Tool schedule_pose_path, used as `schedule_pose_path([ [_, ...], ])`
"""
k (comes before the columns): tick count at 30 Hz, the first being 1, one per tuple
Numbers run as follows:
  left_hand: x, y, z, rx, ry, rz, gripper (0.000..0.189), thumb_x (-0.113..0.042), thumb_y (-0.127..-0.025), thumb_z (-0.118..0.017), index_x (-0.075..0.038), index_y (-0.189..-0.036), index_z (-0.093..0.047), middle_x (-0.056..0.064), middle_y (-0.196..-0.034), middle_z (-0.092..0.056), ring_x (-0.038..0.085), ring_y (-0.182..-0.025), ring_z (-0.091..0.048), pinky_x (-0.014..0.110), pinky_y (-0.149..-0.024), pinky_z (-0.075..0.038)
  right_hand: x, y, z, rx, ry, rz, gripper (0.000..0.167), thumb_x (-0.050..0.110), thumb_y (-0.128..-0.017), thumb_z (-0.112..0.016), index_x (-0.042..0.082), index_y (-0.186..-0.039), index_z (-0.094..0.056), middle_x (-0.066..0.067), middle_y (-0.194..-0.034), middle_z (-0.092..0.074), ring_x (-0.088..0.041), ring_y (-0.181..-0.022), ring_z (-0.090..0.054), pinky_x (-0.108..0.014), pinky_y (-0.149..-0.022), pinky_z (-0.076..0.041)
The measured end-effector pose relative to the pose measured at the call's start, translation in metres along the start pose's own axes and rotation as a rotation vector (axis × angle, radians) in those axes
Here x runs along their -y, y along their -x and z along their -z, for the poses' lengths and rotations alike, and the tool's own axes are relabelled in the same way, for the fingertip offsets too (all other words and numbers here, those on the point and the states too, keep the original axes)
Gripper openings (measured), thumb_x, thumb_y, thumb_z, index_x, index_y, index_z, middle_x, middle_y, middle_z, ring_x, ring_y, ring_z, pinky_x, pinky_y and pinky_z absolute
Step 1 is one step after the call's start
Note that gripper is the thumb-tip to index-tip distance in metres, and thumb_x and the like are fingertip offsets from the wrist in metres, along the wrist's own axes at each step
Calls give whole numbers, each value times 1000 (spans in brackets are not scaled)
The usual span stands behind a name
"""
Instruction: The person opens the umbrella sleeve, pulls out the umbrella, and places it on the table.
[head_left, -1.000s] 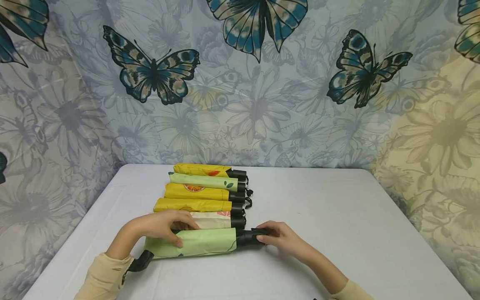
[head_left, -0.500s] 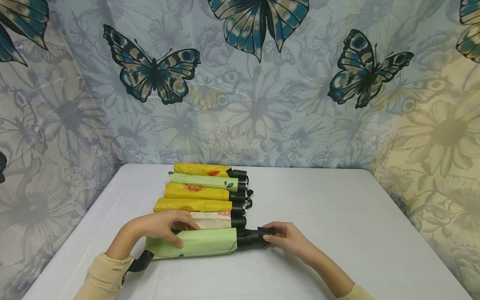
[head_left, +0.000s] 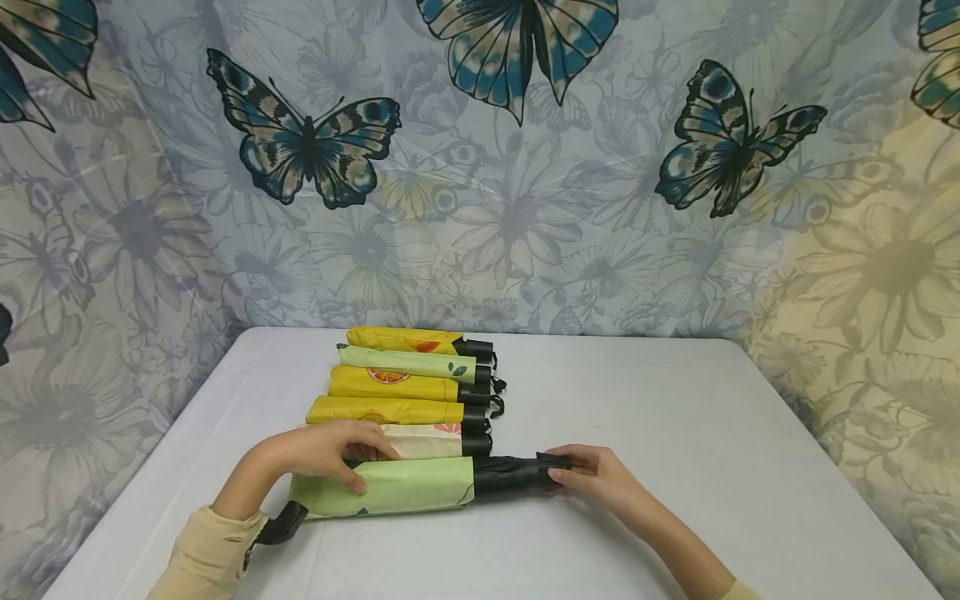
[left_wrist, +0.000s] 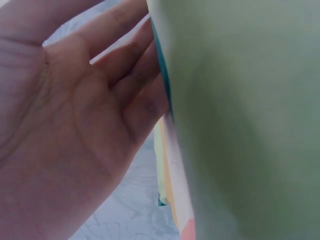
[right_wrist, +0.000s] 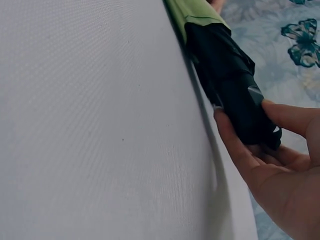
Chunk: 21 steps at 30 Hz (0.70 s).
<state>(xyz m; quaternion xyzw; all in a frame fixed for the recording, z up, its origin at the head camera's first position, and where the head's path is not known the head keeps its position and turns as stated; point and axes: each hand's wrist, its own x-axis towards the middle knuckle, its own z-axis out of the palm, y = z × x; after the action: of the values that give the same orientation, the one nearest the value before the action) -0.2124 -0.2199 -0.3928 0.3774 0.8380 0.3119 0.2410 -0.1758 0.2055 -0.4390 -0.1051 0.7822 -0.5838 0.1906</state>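
Near the front of the table lies a light-green umbrella sleeve (head_left: 420,483), with a folded black umbrella (head_left: 510,477) sticking out of its right end. My left hand (head_left: 330,454) holds the sleeve near its left end, thumb on the near side and fingers behind it. In the left wrist view, the green sleeve (left_wrist: 250,120) fills the right side beside my palm (left_wrist: 75,115). My right hand (head_left: 596,475) grips the umbrella's outer end. The right wrist view has my thumb and fingers on both sides of the black umbrella (right_wrist: 230,80); its inner part is hidden in the sleeve.
Behind the green sleeve, several sleeved umbrellas lie in a row, among them a cream one (head_left: 423,442) closest, yellow ones (head_left: 412,411) and a pale-green one (head_left: 408,360). Their black ends point right. A white table (head_left: 675,417) bears them; butterfly-patterned cloth (head_left: 517,233) hangs behind.
My right hand has moved right, drawing more of the black umbrella out of the green sleeve. My left hand and the row of umbrellas behind have stayed in place.
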Motion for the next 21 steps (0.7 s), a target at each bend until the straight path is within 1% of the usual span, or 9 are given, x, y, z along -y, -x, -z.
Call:
schedule_pose_path([
  [5, 0, 0, 0, -2, 8, 10, 47, -25, -81, -80, -19, -125, -66, -3, -108, -60, 3, -95, -56, 24, -82, -53, -2, 5, 4, -14, 6, -33, 55, 29, -92, -67, -5, -133, -54, -21, -123, -66, -22, -98, -72, -21, -85, -55],
  [11, 0, 0, 0, -2, 27, 14, 46, -24, -81, -79, -19, -125, -66, -2, -108, -61, 3, -95, -56, 24, -82, -53, -5, 9, 8, -31, 6, -35, 55, 30, -93, -66, -4, -134, -53, -22, -126, -64, -22, -102, -70, -21, -86, -55],
  [16, 1, 0, -1, -9, 30, 19, 44, -22, -81, -79, -19, -124, -67, -3, -108, -62, 3, -95, -56, 23, -82, -53, -7, 10, 9, -76, 6, -59, 55, 32, -93, -65, -2, -135, -53, -21, -129, -62, -18, -106, -66, -20, -86, -54],
  [21, 1, -1, -1, -13, 41, 20, 42, -21, -82, -78, -18, -123, -67, -2, -109, -63, 5, -95, -56, 24, -83, -53, -9, 11, 10, -75, -38, -51, 56, 30, -95, -63, -6, -137, -50, -24, -134, -58, -17, -108, -65, -20, -87, -54],
])
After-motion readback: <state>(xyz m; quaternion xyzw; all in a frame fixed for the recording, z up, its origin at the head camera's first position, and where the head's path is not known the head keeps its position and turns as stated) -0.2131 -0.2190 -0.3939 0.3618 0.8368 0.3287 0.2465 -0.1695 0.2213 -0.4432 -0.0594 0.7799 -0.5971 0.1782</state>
